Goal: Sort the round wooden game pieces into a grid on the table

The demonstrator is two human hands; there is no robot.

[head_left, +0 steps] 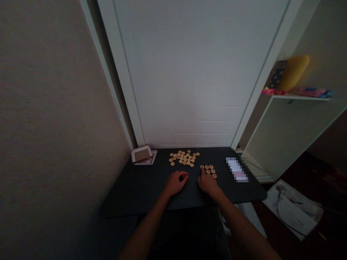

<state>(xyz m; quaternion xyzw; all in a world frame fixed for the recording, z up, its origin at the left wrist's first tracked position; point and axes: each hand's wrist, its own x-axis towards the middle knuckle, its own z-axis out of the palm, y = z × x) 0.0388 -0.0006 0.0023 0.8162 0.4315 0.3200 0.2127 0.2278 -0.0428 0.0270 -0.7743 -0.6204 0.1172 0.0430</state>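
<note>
Many round wooden pieces (184, 158) lie loosely spread over the back middle of the dark table (130, 191). Nearer the front right, a smaller group of round pieces with red or dark marks (213, 171) lies close together. My right hand (208, 183) has its index finger stretched onto a piece (202, 167) at the left of this group; its other fingers are curled. My left hand (175, 182) rests on the table in front of the loose pieces, its fingers curled in and the fingertips near the thumb. Whether anything small is inside it is hidden.
An open box and its lid (143, 155) sit at the table's back left corner. A phone-like object, blurred out (237, 169), lies at the right. Behind the table stands a white door (189, 72). A shelf (300, 96) with colourful items is at the right.
</note>
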